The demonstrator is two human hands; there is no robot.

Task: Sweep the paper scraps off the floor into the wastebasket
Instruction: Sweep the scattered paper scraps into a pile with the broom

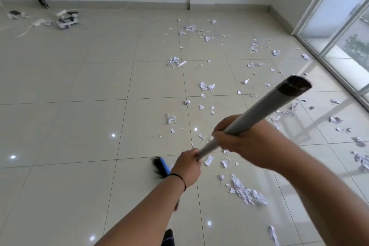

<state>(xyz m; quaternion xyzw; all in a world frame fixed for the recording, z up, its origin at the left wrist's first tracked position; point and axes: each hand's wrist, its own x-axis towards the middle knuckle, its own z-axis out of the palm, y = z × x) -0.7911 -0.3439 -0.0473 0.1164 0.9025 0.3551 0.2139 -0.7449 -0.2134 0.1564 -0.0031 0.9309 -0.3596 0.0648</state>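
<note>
A grey broom handle (265,109) slants from upper right down to the floor. My left hand (187,168) grips it low down, and my right hand (237,136) grips it higher up. The broom's blue head with black bristles (160,168) shows just left of my left wrist, on the tiles. White paper scraps (246,191) lie scattered over the tiled floor from the near right up to a far cluster (189,28). Several crumpled scraps (173,61) lie in the middle. No wastebasket is in view.
Chargers, cables and a power strip (65,19) lie on the floor at the far left by the wall. A black object (42,0) leans against the baseboard. A glass sliding door (339,36) runs along the right side. Part of a dark shoe (168,235) shows at the bottom.
</note>
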